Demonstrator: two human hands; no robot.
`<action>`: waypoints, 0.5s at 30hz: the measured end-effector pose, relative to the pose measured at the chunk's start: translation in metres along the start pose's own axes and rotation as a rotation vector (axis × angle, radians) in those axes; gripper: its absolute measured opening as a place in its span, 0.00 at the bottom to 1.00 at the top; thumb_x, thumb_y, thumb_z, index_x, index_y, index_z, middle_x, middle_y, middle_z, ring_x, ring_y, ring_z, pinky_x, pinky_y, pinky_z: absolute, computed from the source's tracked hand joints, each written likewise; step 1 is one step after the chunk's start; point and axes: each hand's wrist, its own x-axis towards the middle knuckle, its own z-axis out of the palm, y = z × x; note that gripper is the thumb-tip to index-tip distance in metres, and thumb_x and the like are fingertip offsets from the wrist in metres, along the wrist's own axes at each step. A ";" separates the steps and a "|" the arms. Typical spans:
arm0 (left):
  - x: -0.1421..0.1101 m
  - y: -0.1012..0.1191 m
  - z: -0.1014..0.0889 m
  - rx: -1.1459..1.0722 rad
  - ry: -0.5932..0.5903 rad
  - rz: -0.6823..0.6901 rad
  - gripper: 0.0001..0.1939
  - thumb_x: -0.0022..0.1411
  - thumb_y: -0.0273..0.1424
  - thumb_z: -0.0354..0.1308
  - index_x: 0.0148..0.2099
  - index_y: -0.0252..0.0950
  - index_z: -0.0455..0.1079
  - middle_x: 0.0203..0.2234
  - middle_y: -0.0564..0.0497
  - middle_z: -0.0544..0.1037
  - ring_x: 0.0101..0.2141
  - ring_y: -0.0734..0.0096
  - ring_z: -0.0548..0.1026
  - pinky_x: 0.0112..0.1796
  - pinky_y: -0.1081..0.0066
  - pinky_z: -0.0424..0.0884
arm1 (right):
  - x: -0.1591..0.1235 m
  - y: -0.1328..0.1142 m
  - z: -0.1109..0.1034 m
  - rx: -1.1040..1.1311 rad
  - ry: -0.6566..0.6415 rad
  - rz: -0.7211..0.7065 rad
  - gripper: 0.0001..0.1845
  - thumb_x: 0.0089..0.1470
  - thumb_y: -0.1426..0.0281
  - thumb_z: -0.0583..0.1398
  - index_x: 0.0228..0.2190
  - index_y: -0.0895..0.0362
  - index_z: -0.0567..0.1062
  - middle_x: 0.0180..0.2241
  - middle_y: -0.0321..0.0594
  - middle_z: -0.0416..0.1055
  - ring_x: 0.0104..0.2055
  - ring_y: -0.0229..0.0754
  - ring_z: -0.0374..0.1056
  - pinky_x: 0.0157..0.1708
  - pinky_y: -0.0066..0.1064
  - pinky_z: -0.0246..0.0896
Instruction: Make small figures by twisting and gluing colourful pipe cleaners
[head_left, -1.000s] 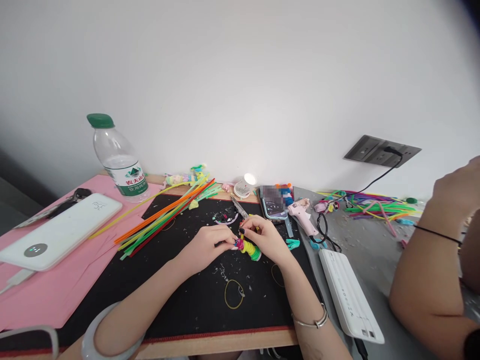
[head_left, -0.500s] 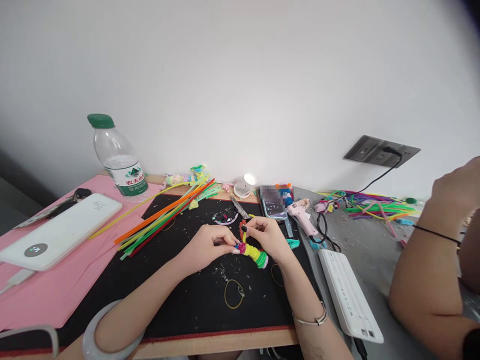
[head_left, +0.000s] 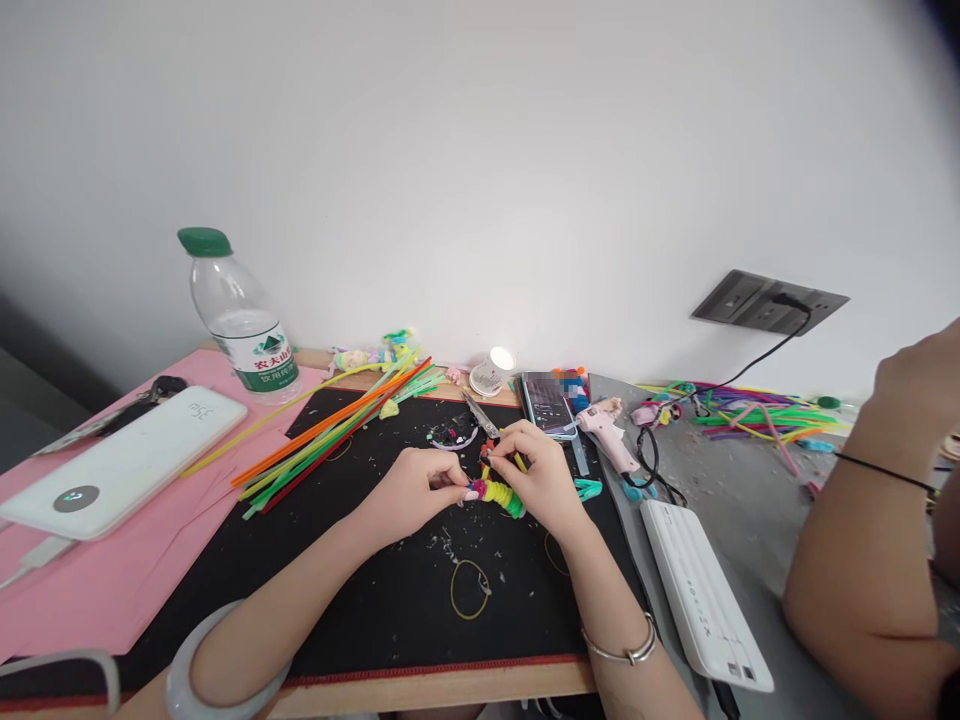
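My left hand and my right hand meet over the black mat, both pinched on a small coiled pipe-cleaner piece of yellow, green and pink. The left fingertips grip its pink end. The right fingers curl over its top and hold a yellow strand. A bundle of coloured pipe cleaners lies to the left of my hands. Scissors lie just behind them.
A water bottle and a white power bank stand at left on pink paper. A phone, pink glue gun and second power bank lie at right. Another person's arm works at far right.
My right hand has shifted slightly and curled over the coiled piece, which now sits a little higher and more hidden under the fingers. The left hand has barely moved.
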 end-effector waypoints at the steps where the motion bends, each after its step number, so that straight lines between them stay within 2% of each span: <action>1: 0.000 0.000 0.000 0.003 0.011 -0.006 0.09 0.52 0.31 0.60 0.23 0.34 0.67 0.22 0.53 0.74 0.24 0.74 0.69 0.27 0.74 0.65 | 0.000 0.000 0.000 -0.007 0.000 -0.012 0.08 0.50 0.77 0.59 0.23 0.55 0.71 0.30 0.38 0.66 0.35 0.40 0.65 0.36 0.32 0.60; 6: 0.001 -0.001 0.000 -0.036 0.045 -0.061 0.09 0.52 0.33 0.61 0.25 0.34 0.68 0.21 0.52 0.75 0.24 0.72 0.71 0.28 0.73 0.66 | -0.001 -0.003 0.002 -0.033 -0.011 -0.054 0.08 0.52 0.78 0.58 0.24 0.56 0.70 0.33 0.39 0.65 0.37 0.40 0.64 0.38 0.33 0.59; 15: 0.003 -0.009 0.001 -0.049 0.126 -0.074 0.10 0.53 0.36 0.61 0.26 0.36 0.67 0.21 0.52 0.76 0.25 0.69 0.74 0.30 0.71 0.68 | -0.002 -0.005 0.007 -0.017 -0.036 -0.062 0.08 0.54 0.78 0.56 0.27 0.55 0.72 0.36 0.40 0.64 0.40 0.42 0.63 0.41 0.35 0.60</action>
